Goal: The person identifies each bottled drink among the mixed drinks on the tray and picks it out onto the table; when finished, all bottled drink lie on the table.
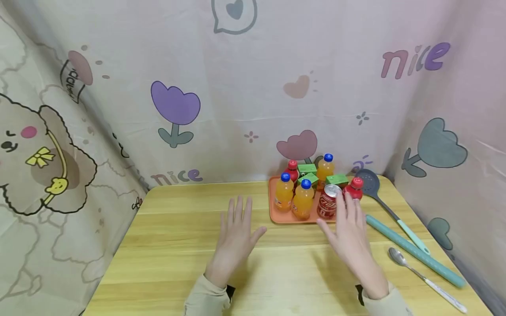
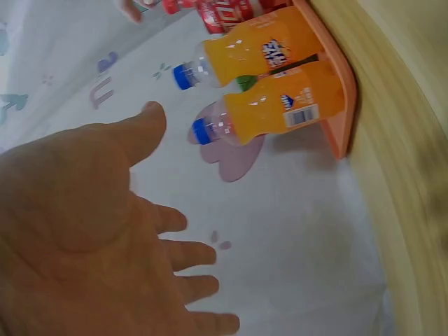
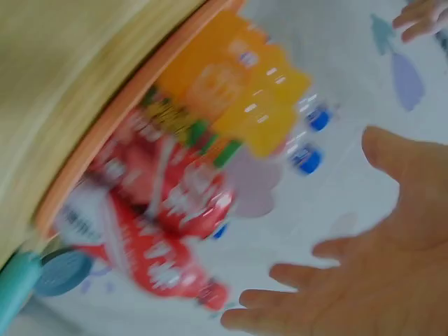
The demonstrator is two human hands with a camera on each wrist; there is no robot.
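Note:
Both hands hold nothing, their fingers stretched out over the table. My left hand [image 1: 234, 239] is left of the orange tray [image 1: 283, 218], thumb pointing toward it. In front of the tray's right part is my right hand [image 1: 349, 239], its fingertips overlapping a red-capped bottle [image 1: 354, 188] in the head view. A red soda can [image 1: 327, 202] stands near that hand's thumb. Orange soda bottles with blue caps [image 1: 302, 201] stand at the tray's front left, and another orange soda bottle [image 1: 326, 168] at its back. Green cartons [image 1: 307, 169] and a second red-capped bottle [image 1: 292, 170] stand among them.
Right of the tray lies a dark slotted spatula [image 1: 369, 182] with a mint handle. A teal stick [image 1: 415, 251] and a metal spoon [image 1: 398, 257] lie along the right side of the wooden table [image 1: 170, 245]. A printed curtain [image 1: 237, 109] hangs behind the table.

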